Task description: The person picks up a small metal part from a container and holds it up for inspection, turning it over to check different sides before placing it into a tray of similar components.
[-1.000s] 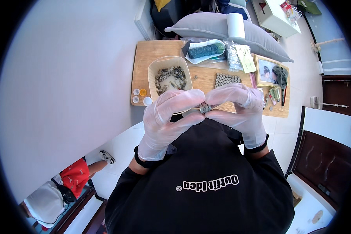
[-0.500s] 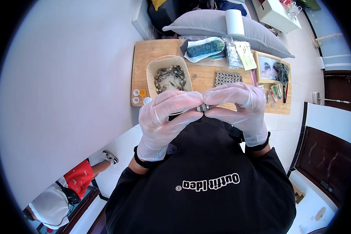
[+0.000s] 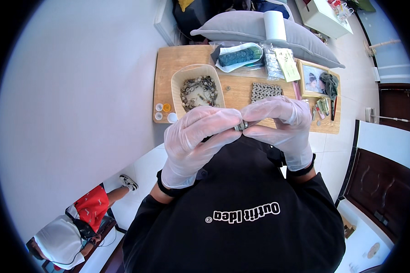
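A small round silver-grey metal part [image 3: 241,126] is pinched between the fingertips of both my gloved hands, above the near edge of the wooden table [image 3: 168,59]. My left hand [image 3: 187,136] grips it from the left with thumb and fingers. From the right, my right hand [image 3: 284,123] closes on its other side. Most of the part is hidden by the fingertips. Beyond the left hand stands a cream basket [image 3: 174,88] with many loose metal pieces [image 3: 199,91] in it. Rows of similar grey round parts [image 3: 266,90] stand beyond the right hand.
One small round piece [image 3: 228,88] lies beside the basket. Little cups, white [image 3: 159,107] and yellow [image 3: 167,107], stand at the table's left. Behind are a plastic-wrapped bundle [image 3: 239,57], a grey cushion [image 3: 232,27] and a picture frame [image 3: 300,73]. Another person [image 3: 61,239] is at lower left.
The metal part and my left fingertips have shifted slightly right, and the part is tilted differently. Both hands still pinch it. The other person's arm at lower left shows more.
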{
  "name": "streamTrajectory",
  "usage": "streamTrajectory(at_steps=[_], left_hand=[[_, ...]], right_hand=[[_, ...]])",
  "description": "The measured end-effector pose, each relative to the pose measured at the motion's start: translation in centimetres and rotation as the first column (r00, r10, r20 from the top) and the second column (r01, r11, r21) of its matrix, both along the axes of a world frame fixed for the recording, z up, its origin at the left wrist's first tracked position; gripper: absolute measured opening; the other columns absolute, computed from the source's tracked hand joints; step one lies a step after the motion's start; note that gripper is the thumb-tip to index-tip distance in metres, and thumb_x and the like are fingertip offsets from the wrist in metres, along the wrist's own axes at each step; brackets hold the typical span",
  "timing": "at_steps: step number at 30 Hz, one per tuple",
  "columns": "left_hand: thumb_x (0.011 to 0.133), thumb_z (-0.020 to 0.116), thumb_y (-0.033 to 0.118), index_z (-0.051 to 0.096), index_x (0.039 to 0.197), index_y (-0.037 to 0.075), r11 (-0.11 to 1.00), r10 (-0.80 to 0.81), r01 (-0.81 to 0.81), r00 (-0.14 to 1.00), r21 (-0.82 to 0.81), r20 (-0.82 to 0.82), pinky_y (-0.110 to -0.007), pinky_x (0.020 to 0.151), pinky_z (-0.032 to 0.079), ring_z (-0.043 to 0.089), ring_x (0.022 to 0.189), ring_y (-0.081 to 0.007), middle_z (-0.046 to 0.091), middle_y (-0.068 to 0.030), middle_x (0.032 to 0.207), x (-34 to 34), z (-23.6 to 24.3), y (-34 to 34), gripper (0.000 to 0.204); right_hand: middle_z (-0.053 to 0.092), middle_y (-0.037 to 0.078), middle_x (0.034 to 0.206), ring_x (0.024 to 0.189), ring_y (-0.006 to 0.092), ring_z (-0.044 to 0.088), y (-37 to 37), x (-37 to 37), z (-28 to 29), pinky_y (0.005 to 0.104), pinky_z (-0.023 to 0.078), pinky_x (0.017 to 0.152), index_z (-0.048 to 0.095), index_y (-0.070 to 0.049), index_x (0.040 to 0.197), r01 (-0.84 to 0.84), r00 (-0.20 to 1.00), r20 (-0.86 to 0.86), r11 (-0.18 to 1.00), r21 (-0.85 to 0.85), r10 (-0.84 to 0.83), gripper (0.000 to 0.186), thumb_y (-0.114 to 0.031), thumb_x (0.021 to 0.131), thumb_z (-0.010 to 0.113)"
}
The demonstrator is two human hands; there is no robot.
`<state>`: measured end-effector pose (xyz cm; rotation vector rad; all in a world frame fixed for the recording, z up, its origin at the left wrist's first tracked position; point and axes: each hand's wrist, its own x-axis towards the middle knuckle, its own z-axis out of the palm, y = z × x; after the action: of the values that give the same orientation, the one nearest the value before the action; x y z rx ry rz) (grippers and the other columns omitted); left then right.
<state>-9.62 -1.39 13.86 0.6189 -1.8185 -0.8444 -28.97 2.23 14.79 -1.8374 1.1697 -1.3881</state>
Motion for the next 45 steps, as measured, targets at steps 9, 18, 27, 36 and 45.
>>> streamTrajectory(at_steps=[9, 18, 27, 36, 45], left_hand=[[0.068, 0.082, 0.005, 0.070, 0.093, 0.004, 0.994, -0.013, 0.020, 0.998, 0.104, -0.069, -0.027, 0.068, 0.055, 0.070, 0.080, -0.0202, 0.072, -0.0079, 0.089, 0.1, -0.1, 0.5, 0.028], [0.066, 0.083, 0.005, 0.070, 0.094, 0.003, 0.996, 0.016, -0.016, 1.000, -0.085, 0.000, -0.027, 0.066, 0.055, 0.070, 0.078, -0.0202, 0.071, -0.0074, 0.087, 0.6, -0.3, 0.9, 0.030], [0.068, 0.082, 0.007, 0.070, 0.093, 0.003, 0.994, -0.070, 0.076, 0.995, 0.074, -0.072, -0.028, 0.066, 0.055, 0.069, 0.078, -0.0206, 0.071, -0.0081, 0.089, 1.0, 0.0, 0.9, 0.028], [0.068, 0.082, 0.008, 0.071, 0.093, 0.003, 0.996, -0.053, 0.055, 0.998, 0.069, -0.037, -0.027, 0.067, 0.055, 0.069, 0.079, -0.0193, 0.072, -0.0067, 0.089, 0.8, 0.1, 0.9, 0.027], [0.069, 0.082, 0.007, 0.071, 0.095, 0.003, 0.995, -0.027, 0.029, 0.999, 0.095, -0.024, -0.027, 0.068, 0.055, 0.070, 0.080, -0.0197, 0.072, -0.0067, 0.089, 0.6, 0.6, 1.0, 0.029]], right_hand=[[0.073, 0.004, 0.088, 0.077, 0.0174, 0.072, 0.5, 0.3, 0.5, 0.0246, 0.056, 0.065, 0.071, -0.009, 0.089, 0.056, 0.979, -0.188, 0.989, -0.140, -0.082, 0.024, -0.009, 0.068, 0.084], [0.073, 0.003, 0.086, 0.077, 0.0162, 0.072, 1.0, 0.8, 0.5, 0.0237, 0.056, 0.065, 0.072, -0.009, 0.088, 0.072, 0.982, -0.158, 0.981, -0.181, -0.102, 0.026, -0.015, 0.066, 0.085], [0.072, 0.002, 0.081, 0.071, 0.0171, 0.070, 1.4, 1.1, 0.9, 0.0262, 0.054, 0.060, 0.070, -0.011, 0.084, 0.079, 0.970, -0.218, 0.987, -0.140, -0.109, 0.031, -0.019, 0.060, 0.089], [0.072, 0.003, 0.082, 0.073, 0.0176, 0.070, 1.5, 0.7, 1.2, 0.0263, 0.053, 0.060, 0.070, -0.009, 0.086, 0.044, 0.975, -0.214, 0.995, -0.091, -0.063, 0.031, -0.015, 0.061, 0.088], [0.072, 0.002, 0.085, 0.076, 0.0162, 0.071, 1.4, 0.5, 1.3, 0.0254, 0.054, 0.062, 0.070, -0.010, 0.089, 0.073, 0.968, -0.234, 0.992, -0.101, -0.095, 0.031, -0.013, 0.063, 0.087]])
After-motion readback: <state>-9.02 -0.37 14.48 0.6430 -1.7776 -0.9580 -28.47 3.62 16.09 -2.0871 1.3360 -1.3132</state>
